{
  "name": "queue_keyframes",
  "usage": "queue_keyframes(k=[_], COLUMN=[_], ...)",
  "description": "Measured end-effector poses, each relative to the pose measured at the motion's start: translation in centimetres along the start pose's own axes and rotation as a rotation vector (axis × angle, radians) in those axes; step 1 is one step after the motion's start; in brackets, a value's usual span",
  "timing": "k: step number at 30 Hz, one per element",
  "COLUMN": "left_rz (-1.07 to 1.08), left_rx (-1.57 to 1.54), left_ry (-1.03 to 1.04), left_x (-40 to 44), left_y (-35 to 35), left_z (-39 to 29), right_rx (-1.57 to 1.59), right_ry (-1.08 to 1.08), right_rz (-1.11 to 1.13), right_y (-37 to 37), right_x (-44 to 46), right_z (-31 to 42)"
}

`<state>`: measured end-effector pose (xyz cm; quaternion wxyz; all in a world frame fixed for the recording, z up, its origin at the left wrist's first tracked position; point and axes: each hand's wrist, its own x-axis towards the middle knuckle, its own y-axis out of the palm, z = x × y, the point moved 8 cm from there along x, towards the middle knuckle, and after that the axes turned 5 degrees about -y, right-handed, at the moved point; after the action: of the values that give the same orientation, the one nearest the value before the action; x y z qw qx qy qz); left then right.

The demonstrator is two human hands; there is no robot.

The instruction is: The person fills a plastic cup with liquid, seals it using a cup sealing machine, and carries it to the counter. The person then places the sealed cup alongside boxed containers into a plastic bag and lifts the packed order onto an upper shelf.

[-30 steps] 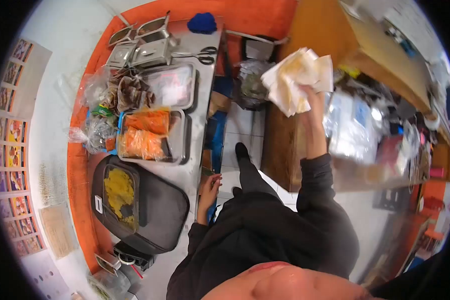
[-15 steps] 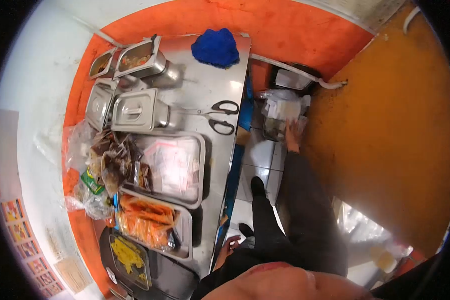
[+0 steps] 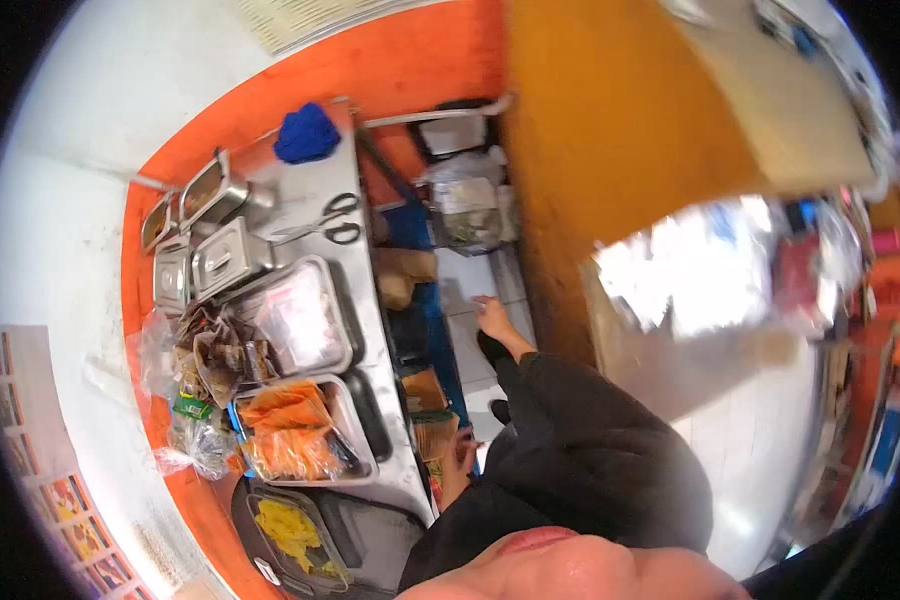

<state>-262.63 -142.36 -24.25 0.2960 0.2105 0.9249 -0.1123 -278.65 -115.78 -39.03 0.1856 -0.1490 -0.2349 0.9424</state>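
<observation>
My right hand (image 3: 496, 320) hangs over the tiled floor, fingers loosely apart, with nothing visible in it. Beyond it on the floor stands a plastic-lined container (image 3: 467, 208) with white papers or wrappers inside; the hand is apart from it. My left hand (image 3: 457, 458) is low by the edge of the steel table (image 3: 378, 375), its fingers loosely bent and apart, and I see nothing held. On the table near that side sits a metal tray (image 3: 362, 440) with bagged orange food (image 3: 295, 430).
Scissors (image 3: 322, 225), a blue cloth (image 3: 307, 134), lidded steel pans (image 3: 227, 256) and a tray of clear packets (image 3: 295, 315) occupy the table. Cardboard boxes (image 3: 407, 275) sit beneath it. An orange-brown panel (image 3: 610, 110) rises on the right, beside bright plastic bags (image 3: 705, 265).
My right hand has drawn back from the container on the floor, towards my body. The view has turned to the right. My left hand stays low by the table edge.
</observation>
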Motion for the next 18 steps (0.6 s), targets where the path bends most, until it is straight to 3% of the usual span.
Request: queue_keyframes(k=[2, 4, 5, 6, 7, 10, 13, 15, 17, 18], left_rz=[0.015, 0.083, 0.114, 0.009, 0.023, 0.249, 0.420, 0.404, 0.363, 0.318], left_rx=[-0.015, -0.050, -0.102, 0.302, 0.433, 0.565, 0.638, 0.553, 0.254, -0.032], left_ry=[0.022, 0.015, -0.013, 0.110, 0.079, -0.243, -0.527, -0.515, -0.321, -0.120], left_x=[-1.2, -1.0, -0.4, -1.0, -2.2, -5.8, -7.6, -6.4, -2.6, -1.0], left_y=[1.1, 1.1, 1.2, 0.8, 1.1, 1.3, 0.8, 1.0, 1.9, 2.3], left_z=[0.1, 7.2, 11.9, 15.5, 18.9, 24.9, 25.9, 24.6, 24.2, 22.3], right_rx=[0.045, 0.299, 0.290, 0.360, 0.432, 0.425, 0.524, 0.362, 0.209, 0.184], right_ry=[-0.093, -0.169, -0.179, -0.231, -0.278, -0.246, -0.077, -0.158, -0.200, -0.258], right_rz=[-0.069, 0.117, 0.088, 0.098, 0.114, 0.040, -0.251, -0.524, -0.666, -0.690], right_y=[-5.1, -7.9, -10.0, -11.7, -13.7, -19.8, -27.1, -32.2, -36.1, -37.0], right_x=[-4.3, -8.0, -10.2, -12.7, -15.3, -21.9, -25.4, -24.9, -22.7, -21.2], right_z=[5.6, 10.0, 10.8, 11.4, 12.2, 10.7, 7.7, 6.1, 5.7, 5.2])
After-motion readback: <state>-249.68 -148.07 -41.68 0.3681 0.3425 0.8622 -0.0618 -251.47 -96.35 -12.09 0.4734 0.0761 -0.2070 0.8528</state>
